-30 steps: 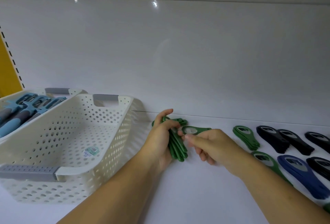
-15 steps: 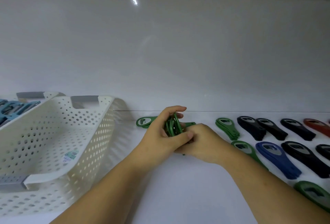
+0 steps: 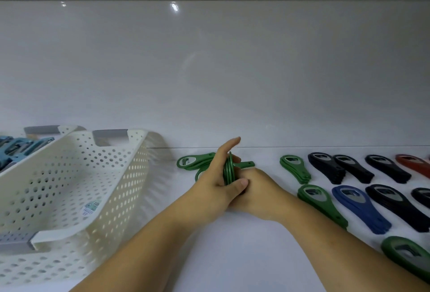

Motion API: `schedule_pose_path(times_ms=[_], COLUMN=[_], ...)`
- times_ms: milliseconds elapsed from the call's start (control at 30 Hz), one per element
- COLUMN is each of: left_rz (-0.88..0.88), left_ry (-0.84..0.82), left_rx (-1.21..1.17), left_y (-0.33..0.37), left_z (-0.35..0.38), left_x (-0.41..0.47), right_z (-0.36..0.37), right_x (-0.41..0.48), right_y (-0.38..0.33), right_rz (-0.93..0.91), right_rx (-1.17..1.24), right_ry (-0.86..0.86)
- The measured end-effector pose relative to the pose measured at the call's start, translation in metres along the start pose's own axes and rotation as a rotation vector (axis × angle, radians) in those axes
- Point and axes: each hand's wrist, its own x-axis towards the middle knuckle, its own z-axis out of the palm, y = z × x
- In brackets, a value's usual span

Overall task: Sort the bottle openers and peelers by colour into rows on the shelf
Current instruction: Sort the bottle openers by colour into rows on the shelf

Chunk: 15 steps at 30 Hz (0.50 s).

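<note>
My left hand [image 3: 213,183] grips a bundle of green bottle openers [image 3: 229,169] standing on edge on the white shelf [image 3: 232,257]. My right hand [image 3: 258,190] closes on the same bundle from the right, its fingers hidden behind the left thumb. A few more green openers [image 3: 192,162] lie flat just left of my left hand. Further right lie a green stack [image 3: 294,168], black stacks [image 3: 328,169], a red opener [image 3: 414,166], a second green opener [image 3: 320,202], a blue one [image 3: 356,205] and a green one [image 3: 404,254] near the front edge.
An empty white perforated basket [image 3: 69,189] with grey handles stands at the left. Behind it a second basket [image 3: 55,129] holds blue and grey peelers [image 3: 16,148]. The shelf's white back wall rises right behind the openers.
My hands have gathered the green openers into an upright bundle, and the right hand has closed in beside the left. Some green openers now lie flat to the left.
</note>
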Motion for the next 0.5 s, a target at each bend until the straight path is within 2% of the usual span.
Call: schedule_pose_path(times_ms=[133, 300, 500], left_rz=[0.007, 0.018, 0.022], left_ry=[-0.046, 0.002, 0.041], left_rx=[-0.048, 0.056, 0.111], left_y=[0.003, 0.008, 0.002], left_z=[-0.008, -0.016, -0.017], left_x=[0.002, 0.002, 0.002], right_z=[-0.005, -0.006, -0.004], right_x=[0.0, -0.002, -0.009], right_y=[0.006, 0.004, -0.001], right_rz=[-0.012, -0.045, -0.054], right_rx=[-0.058, -0.148, -0.078], right_ry=[-0.046, -0.064, -0.026])
